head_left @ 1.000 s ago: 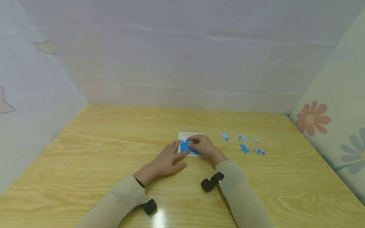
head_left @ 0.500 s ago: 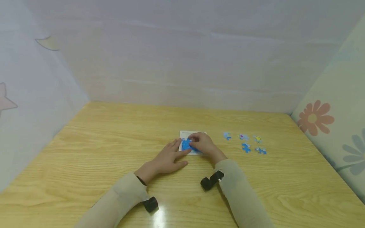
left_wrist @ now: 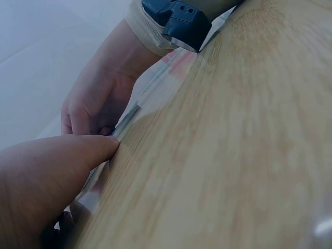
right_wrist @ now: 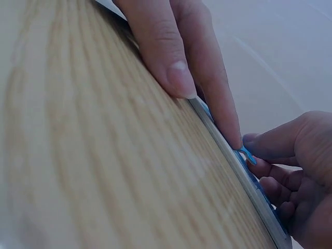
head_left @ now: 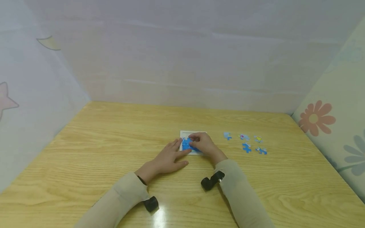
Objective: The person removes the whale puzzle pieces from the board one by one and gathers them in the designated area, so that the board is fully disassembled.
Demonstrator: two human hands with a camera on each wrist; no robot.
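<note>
Left of centre frame, the left hand lies flat, straight fingers bracing the white puzzle tray on the tabletop. At centre, the right hand pinches a blue puzzle piece over the tray; best to line up its tabs, then press down evenly. Five loose pieces wait right of centre.

1. A light wood-grain counter fills the lower half of the head view, its grain running side to side.
2. A glare spot shines on the counter at 6 o'clock.
3. A pale, plain wall panel closes off the far edge at 12 o'clock.
4. At 9 o'clock, a pale side panel carries a pink star and a yellow crescent.
5. At 3 o'clock, a cream panel shows a coral flower and a grey-blue flower.
</note>
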